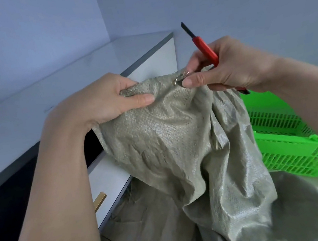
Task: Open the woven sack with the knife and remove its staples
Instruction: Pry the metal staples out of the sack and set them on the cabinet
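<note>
A grey-green woven sack (181, 137) hangs crumpled from both my hands, its lower part pooling on the floor. My left hand (105, 99) pinches the sack's top edge at the left. My right hand (226, 69) holds a red utility knife (205, 49) in its palm, the black blade pointing up and away. The thumb and forefinger of that hand pinch a bent metal staple (180, 77) at the sack's top edge.
A white cabinet with a pale countertop (65, 82) and a gold drawer handle (99, 201) stands at the left, close to the sack. A bright green plastic crate (285, 142) lies on the floor at the right, behind the sack. Pale walls close the corner.
</note>
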